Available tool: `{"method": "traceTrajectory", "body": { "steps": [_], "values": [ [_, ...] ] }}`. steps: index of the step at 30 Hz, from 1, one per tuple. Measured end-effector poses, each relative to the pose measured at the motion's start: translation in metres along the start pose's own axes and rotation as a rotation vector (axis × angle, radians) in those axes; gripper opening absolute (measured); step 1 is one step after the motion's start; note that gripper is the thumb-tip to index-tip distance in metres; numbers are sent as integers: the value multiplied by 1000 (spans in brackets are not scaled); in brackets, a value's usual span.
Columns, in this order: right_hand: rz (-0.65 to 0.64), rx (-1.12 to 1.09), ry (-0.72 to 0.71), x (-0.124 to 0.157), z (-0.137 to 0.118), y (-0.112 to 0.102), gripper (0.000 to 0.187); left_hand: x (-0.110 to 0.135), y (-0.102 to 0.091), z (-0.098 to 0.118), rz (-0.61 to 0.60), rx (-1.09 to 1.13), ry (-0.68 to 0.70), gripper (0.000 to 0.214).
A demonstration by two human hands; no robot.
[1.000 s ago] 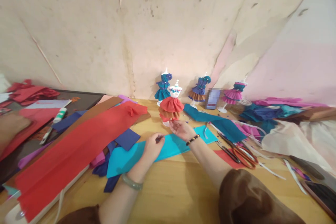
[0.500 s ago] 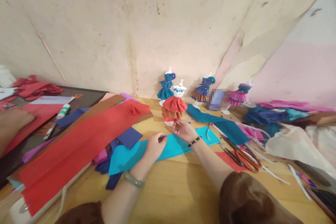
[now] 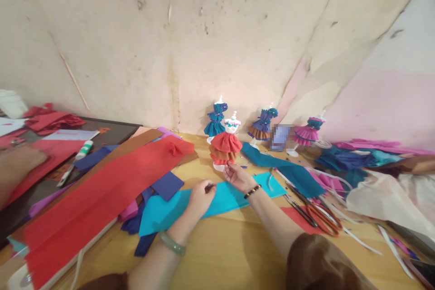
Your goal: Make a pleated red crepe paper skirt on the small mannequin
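A small white dress form (image 3: 232,125) wears a tiered red and brown ruffled skirt (image 3: 227,145). At the bottom of this skirt, beside the form's white base, are the bent fingers of my right hand (image 3: 239,177); whether they pinch the hem is hard to see. My left hand (image 3: 201,197) is closed, thumb and fingers together, over a turquoise cloth strip (image 3: 231,197). Anything in its grip is too small or hidden to name. The strip lies flat on the table under both hands.
More dressed forms, one in teal (image 3: 215,120), stand along the wall. Long red cloth (image 3: 108,186) lies left, over a white power strip. Orange-handled scissors (image 3: 322,217) lie right of my right forearm, near a teal strip (image 3: 288,165). Another person's hand (image 3: 23,163) is far left.
The view has tilted up slightly, so everything sits lower in the picture. Both hands stay in nearly the same places; the right fingers have shifted slightly at the skirt's hem.
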State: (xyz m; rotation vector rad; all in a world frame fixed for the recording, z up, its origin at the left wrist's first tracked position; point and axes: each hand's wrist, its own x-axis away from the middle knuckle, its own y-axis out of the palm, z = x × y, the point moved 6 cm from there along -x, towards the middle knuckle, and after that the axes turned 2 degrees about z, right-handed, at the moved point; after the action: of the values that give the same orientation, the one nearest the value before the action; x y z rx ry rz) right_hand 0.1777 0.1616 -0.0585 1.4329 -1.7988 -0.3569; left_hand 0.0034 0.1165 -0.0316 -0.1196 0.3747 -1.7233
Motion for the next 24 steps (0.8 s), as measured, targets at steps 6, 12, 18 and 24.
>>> {"method": "traceTrajectory", "body": {
  "steps": [6, 12, 18, 24],
  "values": [
    [7, 15, -10, 3, -3, 0, 34, 2, -1, 2, 7, 2, 7, 16],
    [24, 39, -12, 7, -4, 4, 18, 3, -1, 1, 14, 2, 0, 16],
    [73, 139, -32, 25, -17, 2, 16, 3, -1, 2, 7, 14, 10, 16],
    [184, 271, -203, 53, -68, 3, 28, 3, 0, 2, 30, 28, 8, 16]
  ]
}}
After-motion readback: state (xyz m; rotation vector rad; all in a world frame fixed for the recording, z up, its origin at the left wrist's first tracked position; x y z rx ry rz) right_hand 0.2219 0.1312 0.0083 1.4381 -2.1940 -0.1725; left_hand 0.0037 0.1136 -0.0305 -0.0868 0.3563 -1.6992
